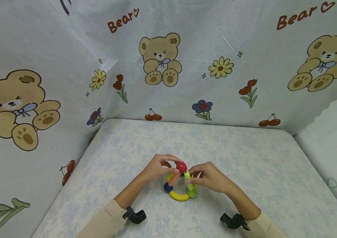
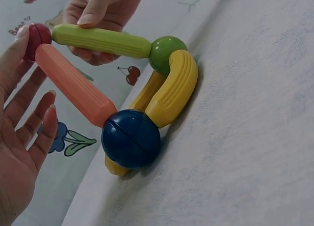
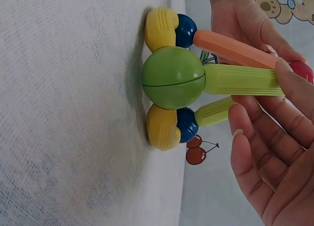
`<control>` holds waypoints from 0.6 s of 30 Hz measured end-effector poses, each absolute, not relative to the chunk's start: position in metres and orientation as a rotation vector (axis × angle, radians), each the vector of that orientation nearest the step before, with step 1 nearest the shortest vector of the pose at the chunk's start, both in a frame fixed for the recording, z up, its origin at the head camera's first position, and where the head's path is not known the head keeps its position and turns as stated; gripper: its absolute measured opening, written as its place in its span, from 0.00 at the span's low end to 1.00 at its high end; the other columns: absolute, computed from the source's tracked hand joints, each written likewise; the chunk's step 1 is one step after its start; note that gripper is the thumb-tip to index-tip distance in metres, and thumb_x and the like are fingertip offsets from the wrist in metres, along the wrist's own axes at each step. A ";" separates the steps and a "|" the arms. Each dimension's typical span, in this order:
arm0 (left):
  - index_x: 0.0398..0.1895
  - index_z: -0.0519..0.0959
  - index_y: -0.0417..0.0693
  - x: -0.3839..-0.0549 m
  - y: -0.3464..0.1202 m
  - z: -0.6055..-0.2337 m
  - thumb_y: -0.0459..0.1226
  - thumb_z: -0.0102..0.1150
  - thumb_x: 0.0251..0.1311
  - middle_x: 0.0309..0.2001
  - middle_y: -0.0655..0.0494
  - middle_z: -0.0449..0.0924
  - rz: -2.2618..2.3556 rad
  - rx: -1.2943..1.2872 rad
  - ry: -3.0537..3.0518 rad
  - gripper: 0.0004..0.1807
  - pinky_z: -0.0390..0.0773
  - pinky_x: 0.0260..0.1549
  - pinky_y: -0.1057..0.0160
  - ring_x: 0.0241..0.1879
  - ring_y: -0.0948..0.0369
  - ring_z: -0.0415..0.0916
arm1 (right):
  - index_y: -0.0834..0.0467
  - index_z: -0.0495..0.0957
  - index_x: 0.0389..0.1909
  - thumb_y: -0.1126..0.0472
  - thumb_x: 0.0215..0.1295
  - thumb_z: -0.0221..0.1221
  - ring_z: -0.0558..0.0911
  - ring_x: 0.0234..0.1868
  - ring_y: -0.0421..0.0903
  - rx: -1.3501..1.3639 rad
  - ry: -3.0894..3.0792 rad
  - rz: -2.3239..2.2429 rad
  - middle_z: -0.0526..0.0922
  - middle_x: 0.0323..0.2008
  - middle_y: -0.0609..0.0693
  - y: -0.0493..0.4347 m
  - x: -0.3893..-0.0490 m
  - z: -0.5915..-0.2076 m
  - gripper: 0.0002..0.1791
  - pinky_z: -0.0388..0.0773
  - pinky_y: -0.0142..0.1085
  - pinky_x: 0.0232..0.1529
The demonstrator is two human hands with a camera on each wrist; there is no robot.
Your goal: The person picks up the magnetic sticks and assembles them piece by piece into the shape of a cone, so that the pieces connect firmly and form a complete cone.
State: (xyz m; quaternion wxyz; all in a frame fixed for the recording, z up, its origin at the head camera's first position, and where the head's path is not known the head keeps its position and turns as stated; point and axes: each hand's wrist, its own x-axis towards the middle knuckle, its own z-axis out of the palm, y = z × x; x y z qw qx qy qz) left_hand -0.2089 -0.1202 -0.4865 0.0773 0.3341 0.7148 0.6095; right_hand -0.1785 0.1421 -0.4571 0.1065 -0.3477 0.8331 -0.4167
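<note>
My left hand [image 1: 158,168] pinches a red ball [image 1: 181,167] between thumb and fingers, at the top of a ball-and-rod construction toy. An orange rod [image 2: 73,83] slopes from the red ball down to a blue ball [image 2: 131,138]. My right hand [image 1: 209,177] pinches a light green rod [image 3: 243,79] near its upper end; its lower end meets a green ball [image 3: 172,77]. In the left wrist view the rod's upper end is beside the red ball; whether they touch I cannot tell. Curved yellow pieces [image 1: 178,197] join the lower balls in a ring on the table.
The toy stands on a table [image 1: 120,145] with a pale blue-and-white patterned cover. Behind it hangs a white cloth [image 1: 186,19] printed with bears and flowers. In the right wrist view a second light green rod [image 3: 214,112] rises from another blue ball [image 3: 187,124].
</note>
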 end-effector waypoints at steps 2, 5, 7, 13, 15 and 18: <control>0.51 0.87 0.46 -0.208 -0.120 -0.487 0.48 0.72 0.61 0.48 0.55 0.86 1.830 1.002 2.140 0.20 0.82 0.40 0.59 0.49 0.56 0.77 | 0.48 0.87 0.40 0.50 0.65 0.69 0.83 0.32 0.39 -1.024 2.452 -1.227 0.86 0.32 0.37 0.142 -0.179 -0.457 0.08 0.81 0.37 0.34; 0.51 0.87 0.46 -0.208 -0.120 -0.487 0.47 0.72 0.62 0.48 0.54 0.86 1.833 1.006 2.135 0.20 0.83 0.40 0.59 0.49 0.56 0.77 | 0.48 0.87 0.39 0.50 0.65 0.69 0.83 0.32 0.40 -1.029 2.446 -1.231 0.86 0.32 0.38 0.141 -0.178 -0.457 0.08 0.81 0.37 0.34; 0.51 0.87 0.46 -0.208 -0.119 -0.487 0.47 0.72 0.62 0.48 0.54 0.86 1.834 1.009 2.126 0.20 0.83 0.41 0.59 0.49 0.57 0.77 | 0.49 0.87 0.39 0.50 0.65 0.69 0.83 0.31 0.40 -1.035 2.442 -1.232 0.86 0.32 0.38 0.140 -0.178 -0.457 0.08 0.82 0.38 0.34; 0.51 0.87 0.46 -0.208 -0.118 -0.487 0.45 0.72 0.62 0.48 0.54 0.86 1.834 1.006 2.116 0.18 0.83 0.41 0.58 0.49 0.57 0.77 | 0.48 0.86 0.38 0.50 0.65 0.69 0.82 0.32 0.40 -1.039 2.450 -1.223 0.85 0.31 0.38 0.138 -0.178 -0.457 0.07 0.82 0.38 0.33; 0.51 0.87 0.46 -0.207 -0.118 -0.487 0.45 0.72 0.62 0.48 0.54 0.86 1.833 1.002 2.115 0.18 0.83 0.41 0.58 0.49 0.57 0.77 | 0.48 0.86 0.38 0.50 0.65 0.69 0.82 0.32 0.40 -1.032 2.450 -1.221 0.85 0.31 0.38 0.138 -0.178 -0.457 0.07 0.82 0.38 0.34; 0.51 0.87 0.46 -0.206 -0.118 -0.487 0.44 0.72 0.62 0.48 0.54 0.86 1.835 0.995 2.105 0.18 0.83 0.41 0.58 0.49 0.57 0.77 | 0.48 0.86 0.38 0.49 0.66 0.68 0.83 0.32 0.40 -1.025 2.442 -1.223 0.85 0.32 0.38 0.139 -0.179 -0.458 0.08 0.82 0.38 0.34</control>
